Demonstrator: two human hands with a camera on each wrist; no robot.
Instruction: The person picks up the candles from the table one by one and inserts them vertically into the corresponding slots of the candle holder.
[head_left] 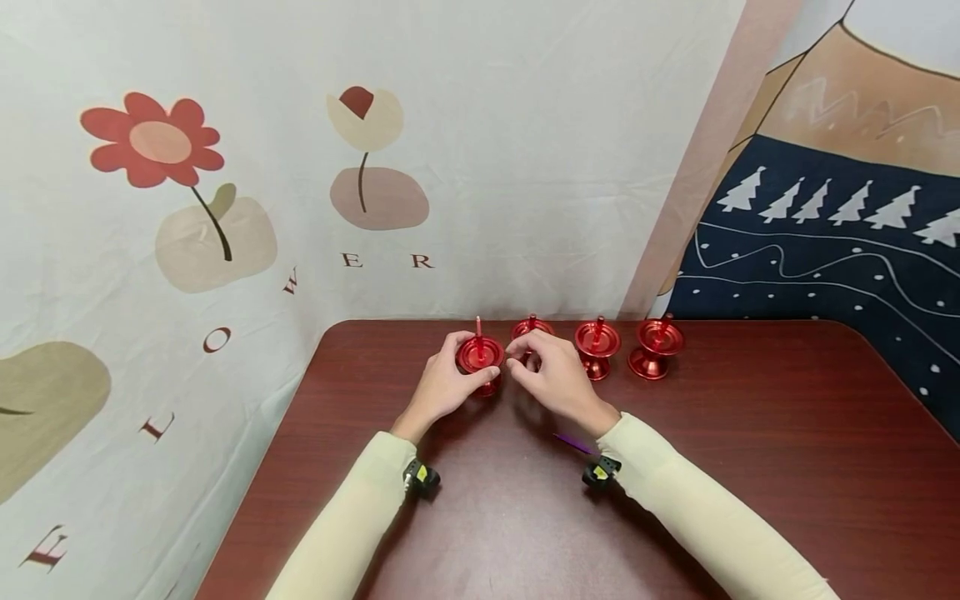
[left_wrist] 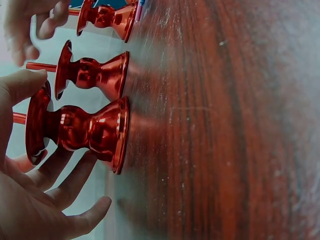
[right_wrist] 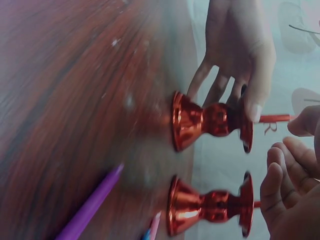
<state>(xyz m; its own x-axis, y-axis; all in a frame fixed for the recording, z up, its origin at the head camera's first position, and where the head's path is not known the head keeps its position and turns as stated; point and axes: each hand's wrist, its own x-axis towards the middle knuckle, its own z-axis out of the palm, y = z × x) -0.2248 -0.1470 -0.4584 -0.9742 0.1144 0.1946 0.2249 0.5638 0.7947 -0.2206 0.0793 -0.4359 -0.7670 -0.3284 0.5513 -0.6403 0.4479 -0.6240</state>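
Note:
My left hand (head_left: pixel 442 385) grips a shiny red candle holder (head_left: pixel 481 357) at the left end of a row, its thumb on the dish rim and its fingers behind. The holder stands upright on the table; a thin red stick with a paler pink top (head_left: pixel 478 326) rises from its dish. Just to the right, my right hand (head_left: pixel 558 375) hovers with bent fingers and nothing visible between them. In the right wrist view its fingertips (right_wrist: pixel 302 122) are close by the stick's top. A second red holder (head_left: pixel 534 327) stands partly hidden behind this hand.
Two more red holders (head_left: pixel 597 342) (head_left: pixel 655 348) continue the row to the right. A purple pen-like stick (head_left: pixel 573 443) lies near the right wrist, and a small pink-and-blue stick (right_wrist: pixel 154 227) shows in the right wrist view. A printed cloth (head_left: pixel 510 167) hangs behind the brown table (head_left: pixel 750 433).

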